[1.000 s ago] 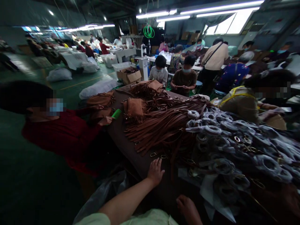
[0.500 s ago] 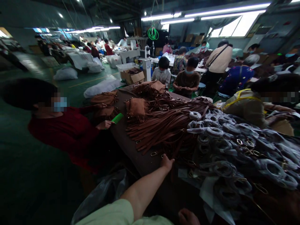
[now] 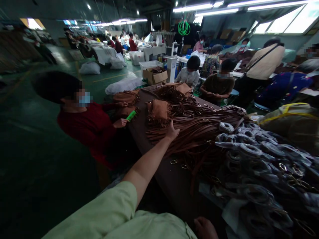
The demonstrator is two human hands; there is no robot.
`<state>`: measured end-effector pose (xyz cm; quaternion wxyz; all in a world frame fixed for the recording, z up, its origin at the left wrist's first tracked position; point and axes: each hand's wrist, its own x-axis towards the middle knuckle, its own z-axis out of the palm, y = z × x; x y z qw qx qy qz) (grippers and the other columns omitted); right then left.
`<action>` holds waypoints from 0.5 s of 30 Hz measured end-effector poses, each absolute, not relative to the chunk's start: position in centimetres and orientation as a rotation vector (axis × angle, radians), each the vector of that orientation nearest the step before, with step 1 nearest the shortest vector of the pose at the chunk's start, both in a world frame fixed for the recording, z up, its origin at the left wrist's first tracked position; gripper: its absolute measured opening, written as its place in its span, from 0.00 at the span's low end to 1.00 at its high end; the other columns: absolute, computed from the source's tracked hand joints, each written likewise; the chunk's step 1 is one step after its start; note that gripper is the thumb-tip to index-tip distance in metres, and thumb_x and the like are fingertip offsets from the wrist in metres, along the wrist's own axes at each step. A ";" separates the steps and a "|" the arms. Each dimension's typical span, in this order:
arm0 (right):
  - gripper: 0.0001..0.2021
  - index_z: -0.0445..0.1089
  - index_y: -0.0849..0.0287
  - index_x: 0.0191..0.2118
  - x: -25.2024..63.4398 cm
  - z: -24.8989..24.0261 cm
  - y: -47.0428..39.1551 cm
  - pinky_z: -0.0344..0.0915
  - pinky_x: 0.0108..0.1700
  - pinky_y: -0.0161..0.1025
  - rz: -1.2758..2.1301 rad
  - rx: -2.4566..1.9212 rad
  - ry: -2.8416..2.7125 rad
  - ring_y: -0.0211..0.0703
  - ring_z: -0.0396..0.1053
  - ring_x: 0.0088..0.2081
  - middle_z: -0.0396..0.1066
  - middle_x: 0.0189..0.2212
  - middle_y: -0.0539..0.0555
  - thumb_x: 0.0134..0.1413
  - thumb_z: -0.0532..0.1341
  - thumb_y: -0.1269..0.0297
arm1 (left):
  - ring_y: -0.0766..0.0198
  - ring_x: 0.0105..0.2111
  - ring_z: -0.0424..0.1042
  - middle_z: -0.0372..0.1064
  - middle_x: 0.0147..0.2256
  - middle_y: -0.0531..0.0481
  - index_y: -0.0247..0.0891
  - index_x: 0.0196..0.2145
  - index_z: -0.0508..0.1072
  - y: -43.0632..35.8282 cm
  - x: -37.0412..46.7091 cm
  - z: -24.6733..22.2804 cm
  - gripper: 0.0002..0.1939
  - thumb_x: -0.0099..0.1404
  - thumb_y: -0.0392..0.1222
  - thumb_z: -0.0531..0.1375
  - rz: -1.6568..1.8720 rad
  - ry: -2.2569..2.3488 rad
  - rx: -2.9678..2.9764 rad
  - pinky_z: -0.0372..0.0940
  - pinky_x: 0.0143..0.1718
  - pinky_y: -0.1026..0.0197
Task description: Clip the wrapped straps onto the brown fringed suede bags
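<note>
My left hand (image 3: 172,132) is stretched far out over the table. Its thumb and a finger show apart, and nothing visible is held; the other fingers are partly hidden. Just beyond it lies a tan fringed bag (image 3: 159,109). Under and beside the hand spreads a pile of brown straps (image 3: 191,129) with metal clasps. My right hand (image 3: 205,227) is low at the bottom edge, close to my body, dark and cut off, so its fingers cannot be made out. Coiled straps in clear plastic wrap (image 3: 249,149) are heaped to its upper right.
A co-worker in dark red (image 3: 84,122) at the table's left side holds a green comb (image 3: 131,115) by more fringed bags (image 3: 126,97). Two people sit at the far end, near an open carton (image 3: 159,78). A person with yellow straps (image 3: 291,119) is at right.
My left hand has moved forward from the metal rings near the table edge to the tan fringed bag. My view has turned left. The right hand stays low.
</note>
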<state>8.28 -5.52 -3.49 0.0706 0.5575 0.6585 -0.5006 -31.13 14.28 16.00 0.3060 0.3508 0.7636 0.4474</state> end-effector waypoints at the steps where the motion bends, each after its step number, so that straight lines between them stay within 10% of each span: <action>1: 0.18 0.67 0.60 0.23 8.0 -3.2 -5.5 0.57 0.24 0.31 -1.488 1.683 1.981 0.39 0.67 0.22 0.70 0.19 0.53 0.46 0.51 0.50 | 0.71 0.22 0.68 0.72 0.28 0.50 0.31 0.63 0.38 14.7 -32.4 17.3 0.39 0.61 0.39 0.55 1.237 2.015 0.924 0.63 0.30 0.67; 5: 0.20 0.68 0.60 0.24 7.6 -2.5 -5.4 0.58 0.24 0.33 -1.454 1.679 1.982 0.40 0.68 0.23 0.70 0.19 0.54 0.46 0.50 0.49 | 0.73 0.20 0.65 0.70 0.26 0.52 0.32 0.61 0.48 13.1 -32.5 17.6 0.33 0.61 0.38 0.55 1.327 1.922 0.981 0.61 0.27 0.69; 15: 0.24 0.69 0.60 0.27 8.3 -2.9 -5.6 0.61 0.26 0.35 -1.502 1.586 1.971 0.43 0.68 0.24 0.71 0.21 0.55 0.46 0.49 0.44 | 0.67 0.24 0.69 0.73 0.29 0.50 0.35 0.46 0.70 -7.9 -16.6 0.0 0.19 0.55 0.36 0.57 0.614 1.682 0.807 0.64 0.29 0.64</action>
